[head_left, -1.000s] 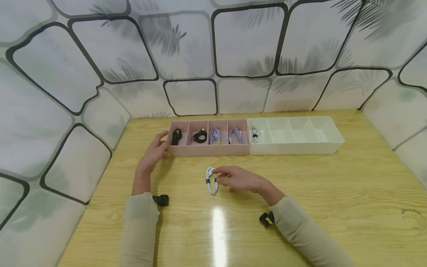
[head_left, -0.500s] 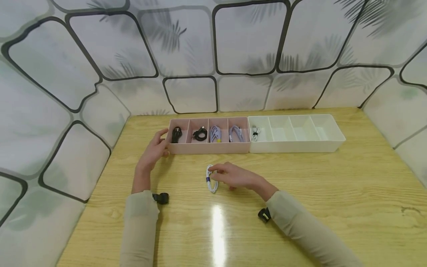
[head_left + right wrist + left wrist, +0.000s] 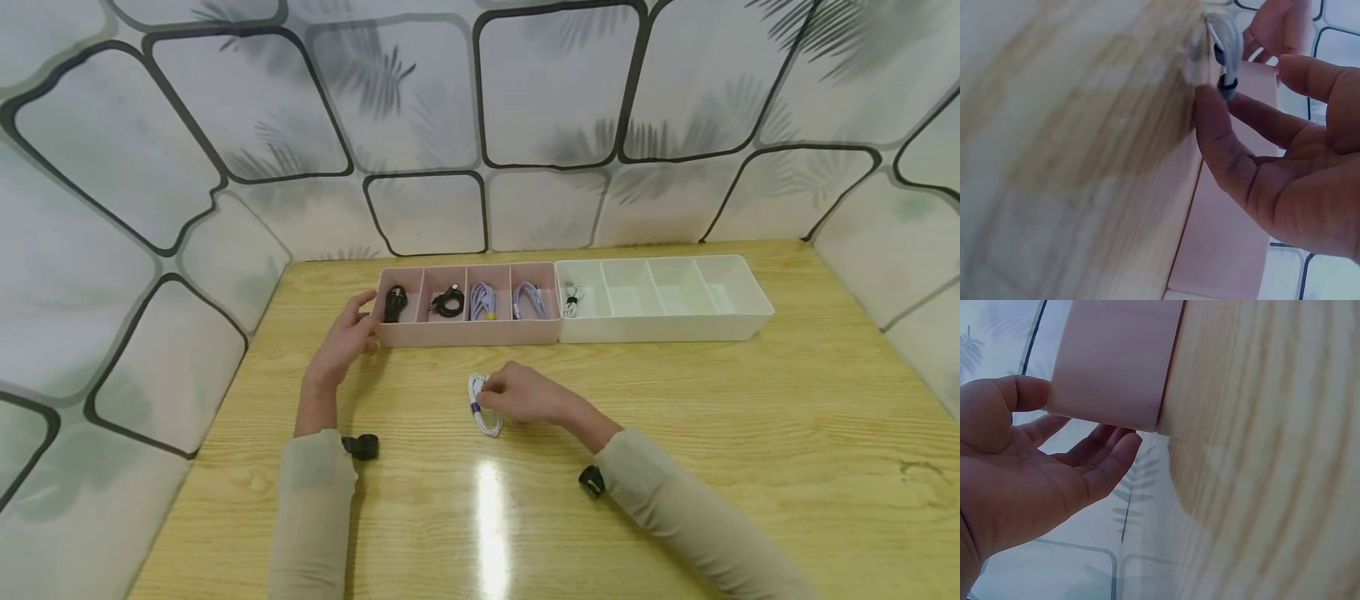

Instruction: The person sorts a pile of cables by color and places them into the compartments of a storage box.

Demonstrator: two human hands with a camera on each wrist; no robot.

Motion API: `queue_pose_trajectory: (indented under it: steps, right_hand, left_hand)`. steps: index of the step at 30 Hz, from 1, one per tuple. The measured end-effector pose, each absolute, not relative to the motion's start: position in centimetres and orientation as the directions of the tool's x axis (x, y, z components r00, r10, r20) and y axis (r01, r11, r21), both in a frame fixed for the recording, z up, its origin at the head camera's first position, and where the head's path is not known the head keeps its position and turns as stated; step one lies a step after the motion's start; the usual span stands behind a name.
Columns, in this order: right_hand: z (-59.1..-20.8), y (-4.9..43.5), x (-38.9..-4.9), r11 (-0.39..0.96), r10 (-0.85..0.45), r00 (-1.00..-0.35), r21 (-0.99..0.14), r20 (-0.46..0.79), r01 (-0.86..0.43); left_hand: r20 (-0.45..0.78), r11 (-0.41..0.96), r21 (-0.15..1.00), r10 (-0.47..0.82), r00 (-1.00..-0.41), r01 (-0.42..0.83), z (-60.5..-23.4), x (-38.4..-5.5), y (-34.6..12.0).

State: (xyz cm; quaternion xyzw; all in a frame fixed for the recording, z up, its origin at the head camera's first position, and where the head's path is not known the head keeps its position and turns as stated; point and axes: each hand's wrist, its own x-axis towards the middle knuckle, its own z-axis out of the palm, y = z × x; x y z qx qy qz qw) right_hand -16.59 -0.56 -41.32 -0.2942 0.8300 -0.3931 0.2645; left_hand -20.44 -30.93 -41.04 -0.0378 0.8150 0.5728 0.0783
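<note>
A coiled white cable (image 3: 476,406) with dark ties is on the wooden table in the head view. My right hand (image 3: 525,394) pinches its right side between thumb and fingers. In the right wrist view the white cable (image 3: 1227,53) stands at the fingertips (image 3: 1209,100). My left hand (image 3: 341,343) rests against the left end of the pink divided box (image 3: 468,335), fingers loosely bent. The left wrist view has the thumb (image 3: 1029,392) touching that box's edge, with the other fingers by its end wall.
Black cables (image 3: 448,302) and light purple cables (image 3: 482,302) sit in the pink box's compartments. A white divided box (image 3: 667,330) adjoins it on the right, with a small white cable (image 3: 572,302) in its first compartment. A patterned backdrop (image 3: 427,212) rises behind the table.
My right hand's fingers have closed in on the white cable, which has shifted slightly right and tilted. The left hand stays at the pink box's end.
</note>
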Motion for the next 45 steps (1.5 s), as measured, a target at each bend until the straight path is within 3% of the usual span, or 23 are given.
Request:
queue_pose_trajectory:
  steps: [13, 19, 24, 30, 38, 45]
  right_hand:
    - [-40.6, 1.1, -16.9, 0.52, -0.72, -0.685, -0.739, -0.111, -0.427]
    - [-40.6, 2.2, -17.1, 0.604, -0.64, -0.733, -0.74, -0.228, -0.298]
    - [-40.5, 3.4, -17.7, 0.599, -0.63, -0.721, -0.771, -0.289, -0.216]
    - [-40.9, 5.1, -18.2, 0.562, -0.671, -0.688, -0.794, -0.276, -0.23]
    - [-40.9, 6.9, -19.1, 0.545, -0.666, -0.715, -0.794, -0.213, -0.271]
    - [-40.6, 8.4, -19.9, 0.41, -0.659, -0.736, -0.894, -0.156, -0.178]
  left_hand:
    - [-0.161, 0.345, 0.928, 0.027, -0.987, -0.142, -40.9, -20.4, -30.9]
    - [-0.164, 0.35, 0.925, 0.02, -0.986, -0.147, -41.1, -20.5, -31.0]
    - [-0.162, 0.361, 0.921, 0.019, -0.987, -0.145, -41.1, -20.5, -31.1]
    - [-0.17, 0.356, 0.922, 0.023, -0.985, -0.15, -41.0, -20.6, -30.9]
    - [-0.175, 0.347, 0.924, 0.014, -0.984, -0.159, -41.2, -20.5, -30.9]
    - [-0.164, 0.356, 0.923, 0.021, -0.986, -0.146, -41.1, -20.5, -31.0]
